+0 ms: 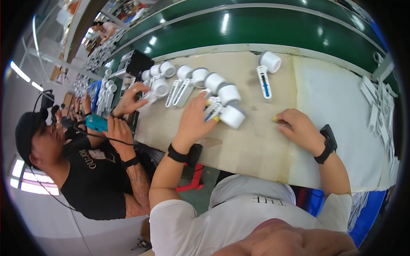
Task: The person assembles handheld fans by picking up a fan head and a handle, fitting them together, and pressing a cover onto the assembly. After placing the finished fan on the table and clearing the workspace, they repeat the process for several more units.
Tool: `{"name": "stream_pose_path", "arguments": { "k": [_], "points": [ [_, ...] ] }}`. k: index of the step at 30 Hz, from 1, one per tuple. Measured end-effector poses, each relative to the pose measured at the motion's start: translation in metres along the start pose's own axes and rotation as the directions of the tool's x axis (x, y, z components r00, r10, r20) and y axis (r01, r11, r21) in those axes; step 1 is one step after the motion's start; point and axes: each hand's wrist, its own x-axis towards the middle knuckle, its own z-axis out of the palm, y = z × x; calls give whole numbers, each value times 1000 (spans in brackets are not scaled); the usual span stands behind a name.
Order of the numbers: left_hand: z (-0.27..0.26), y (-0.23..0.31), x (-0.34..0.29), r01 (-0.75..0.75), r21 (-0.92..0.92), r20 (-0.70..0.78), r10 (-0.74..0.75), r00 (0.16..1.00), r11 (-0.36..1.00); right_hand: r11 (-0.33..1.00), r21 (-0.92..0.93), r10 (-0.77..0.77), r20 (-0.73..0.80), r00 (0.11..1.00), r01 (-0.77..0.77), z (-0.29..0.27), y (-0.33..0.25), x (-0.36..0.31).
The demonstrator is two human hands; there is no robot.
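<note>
My left hand [194,119] reaches into a row of white handheld devices [213,91] with round heads and flat handles, lying on the beige worktable [256,141]. Its fingers are spread over the nearest one [228,113], touching it beside a thin blue-tipped tool. My right hand [299,128] rests on the table to the right, fingers curled, holding nothing that I can see. One more white device [267,70] with a blue strip on its handle lies apart at the back. Both wrists wear black bands.
A co-worker in a black shirt and cap sits at my left, holding a teal power tool [97,123] and touching a device [153,87]. A green conveyor belt [256,25] runs behind the table. White plastic parts [378,111] are piled at the right.
</note>
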Motion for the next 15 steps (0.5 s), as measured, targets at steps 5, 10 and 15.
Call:
{"name": "stream_pose_path", "arguments": {
  "k": [5, 10, 15],
  "points": [
    [-7, -44, -4, 96, 15, -90, -94, 991, 995, 999, 18, 30, 19, 999, -31, 1, 6, -2],
    [-6, -52, -4, 240, 97, -104, -230, 968, 966, 999, 18, 36, 6, 999, -36, 3, 6, -3],
    [-17, -12, -7, 62, 427, 37, -86, 996, 902, 1000, 9, 29, 5, 1000, -30, 3, 6, -3]
  ]
}}
